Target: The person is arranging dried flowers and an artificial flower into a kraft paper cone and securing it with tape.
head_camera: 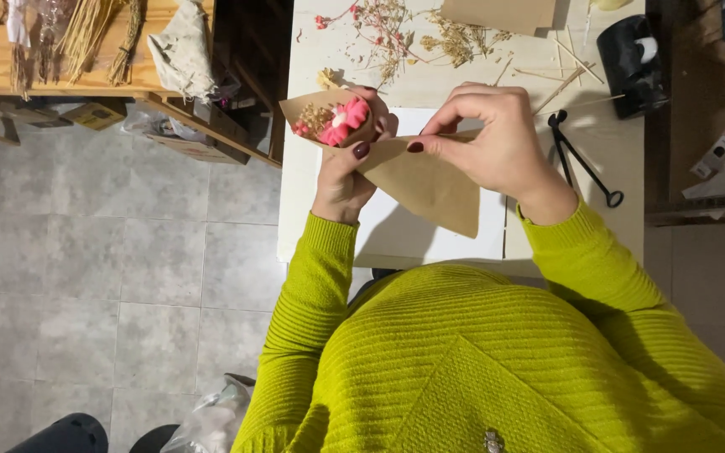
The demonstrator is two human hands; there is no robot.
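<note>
- Here, the left hand (347,164) is closed around a brown paper cone (417,172) holding a pink flower (344,122).
- The right hand (488,138) pinches the cone's paper edge.
- The cone is held just above the tabletop (430,80), well left of the black scissors (582,159).

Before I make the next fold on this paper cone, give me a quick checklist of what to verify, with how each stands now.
1. Left hand grips the brown paper cone around its upper part: ok.
2. Pink flower and dried sprigs sit inside the cone's open mouth: ok.
3. Right hand pinches the paper's upper edge with its fingers: ok.
4. Cone tip closed tight: cannot tell, the lower point just hangs over the white sheet.
5. Black scissors lie on the table right of the right hand, apart from the paper: ok.
6. Black tape dispenser within reach: ok, likely.
</note>
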